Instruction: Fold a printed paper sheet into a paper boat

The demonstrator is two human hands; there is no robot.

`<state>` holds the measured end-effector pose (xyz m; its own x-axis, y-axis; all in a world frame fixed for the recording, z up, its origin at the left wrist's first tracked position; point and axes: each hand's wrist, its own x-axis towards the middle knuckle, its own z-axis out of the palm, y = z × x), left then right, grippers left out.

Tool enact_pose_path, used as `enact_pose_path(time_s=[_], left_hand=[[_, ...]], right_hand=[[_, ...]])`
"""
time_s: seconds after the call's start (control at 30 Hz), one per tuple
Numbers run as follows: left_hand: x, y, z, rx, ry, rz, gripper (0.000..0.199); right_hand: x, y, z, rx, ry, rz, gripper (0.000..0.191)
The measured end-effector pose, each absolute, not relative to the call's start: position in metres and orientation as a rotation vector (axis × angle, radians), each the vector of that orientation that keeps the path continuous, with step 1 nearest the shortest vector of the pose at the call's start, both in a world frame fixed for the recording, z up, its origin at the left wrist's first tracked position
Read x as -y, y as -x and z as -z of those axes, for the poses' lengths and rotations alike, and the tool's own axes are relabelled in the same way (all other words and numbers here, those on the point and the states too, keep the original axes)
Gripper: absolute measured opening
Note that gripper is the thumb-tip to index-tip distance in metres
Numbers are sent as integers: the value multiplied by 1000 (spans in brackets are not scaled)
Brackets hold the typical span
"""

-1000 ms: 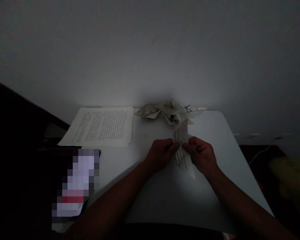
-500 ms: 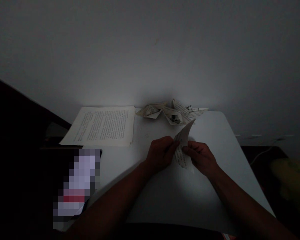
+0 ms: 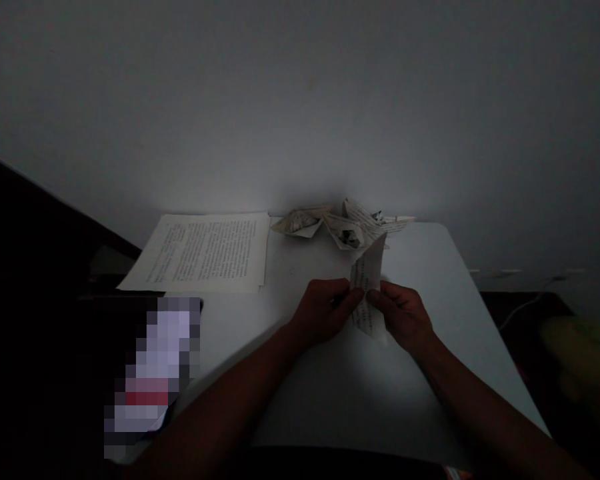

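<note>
A folded piece of printed paper (image 3: 369, 267) is held upright, slightly tilted, above the white table (image 3: 305, 413). My left hand (image 3: 326, 308) pinches its left side, thumb on the near face. On the right side my right hand (image 3: 403, 312) grips the same paper, its thumb close to the other thumb. The fingers behind the paper are hidden. Just beyond it, near the wall, lie folded paper boats: one on the left (image 3: 300, 221), one in the middle (image 3: 347, 233) and more folded paper at the right (image 3: 375, 217).
A stack of printed sheets (image 3: 210, 250) lies at the table's back left. A phone-like device with a blurred screen (image 3: 155, 367) is at the left edge, beside my left forearm. The wall (image 3: 300, 100) rises behind the table. A pale cable (image 3: 523, 307) runs at the right.
The held paper has turned a little and now stands more upright, its tip shifted slightly left. My left thumb has slid right across its face, nearer my right thumb.
</note>
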<state>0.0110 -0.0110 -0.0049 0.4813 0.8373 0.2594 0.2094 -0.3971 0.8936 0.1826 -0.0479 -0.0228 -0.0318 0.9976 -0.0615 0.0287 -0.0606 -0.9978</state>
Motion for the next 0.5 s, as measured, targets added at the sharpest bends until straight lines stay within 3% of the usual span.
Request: enact_pose_path(time_s=[0.5], left_hand=[[10, -13, 5, -661, -1500, -673, 34]], right_hand=[[52, -180, 18, 1162, 1339, -1046, 38]])
